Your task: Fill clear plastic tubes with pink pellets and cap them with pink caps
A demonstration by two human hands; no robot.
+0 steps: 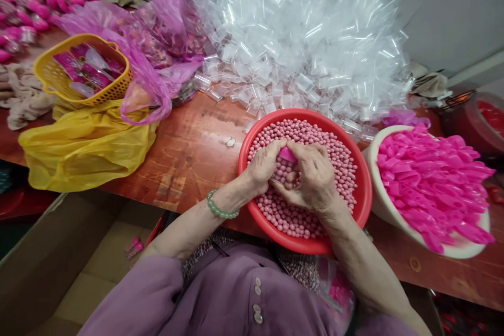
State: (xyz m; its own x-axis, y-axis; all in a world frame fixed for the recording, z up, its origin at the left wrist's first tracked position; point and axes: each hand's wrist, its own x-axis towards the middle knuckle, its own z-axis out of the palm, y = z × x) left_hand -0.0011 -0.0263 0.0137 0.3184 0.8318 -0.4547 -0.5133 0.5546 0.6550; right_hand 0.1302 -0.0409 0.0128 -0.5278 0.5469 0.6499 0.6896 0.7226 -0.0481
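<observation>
Over a red basin point(364, 184) full of round pink beads point(299, 134), my two hands meet around a small clear container with a bright pink end point(287, 155). Pink beads show through its clear side. My left hand point(264, 168), with a green bead bracelet point(221, 209) on the wrist, grips it from the left, fingers closed. From the right, my right hand point(317, 176) curls around the same container, its fingertips at the pink end. The hands partly cover the container.
Behind the basin rises a big heap of clear plastic tubes point(299, 37). A white bucket point(384, 210) of pink plastic pieces point(433, 184) stands at right. Left are a yellow basket point(112, 89), a yellow bag point(86, 149), purple bags point(169, 0) and pink-ended containers point(39, 0).
</observation>
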